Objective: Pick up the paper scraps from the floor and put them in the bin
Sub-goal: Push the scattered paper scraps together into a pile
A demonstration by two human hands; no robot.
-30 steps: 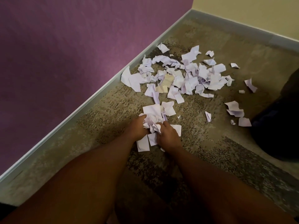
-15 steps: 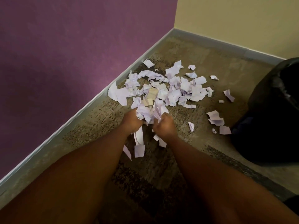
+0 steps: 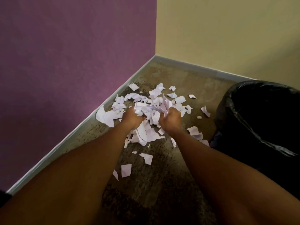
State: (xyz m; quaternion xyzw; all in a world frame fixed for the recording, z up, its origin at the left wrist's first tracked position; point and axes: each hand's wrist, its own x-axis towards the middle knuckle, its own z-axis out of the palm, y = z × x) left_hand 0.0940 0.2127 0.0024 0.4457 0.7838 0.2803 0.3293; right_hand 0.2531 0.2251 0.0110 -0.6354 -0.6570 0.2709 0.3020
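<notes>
The floor [image 3: 162, 189], a mottled brown carpet, is running into a corner where a purple wall [image 3: 73, 62] is meeting a cream wall [image 3: 227, 33], with a pale skirting [image 3: 68, 140] edging both. That corner is probably why the litter is lying so bunched: the two walls are hemming it in on two sides.

The bin [image 3: 259, 124] is standing at the right, just beside the mess, lined with a black bag whose shiny folds are draping over the rim. Its mouth is gaping upward, so a short swing to the right should be enough to reach it.

The scraps [image 3: 180, 99] are lying mainly as a heap near the purple wall's skirting, with looser pieces straying toward the bin and a few lying nearer the person, between the forearms.

Both arms are reaching forward, side by side. The left hand [image 3: 132, 117] is curling its fingers round one side of a crumpled wad [image 3: 151, 109], and the right hand [image 3: 170, 119] is gripping the other side, so neither hand is free. The two hands are squeezing toward each other, likely because loose paper slips out of a single hand; pressing it between two is keeping more together. Even so, several pieces are hanging or dropping below the hands. Most of the scraps are yet to be lifted, so the job looks far from finished.
</notes>
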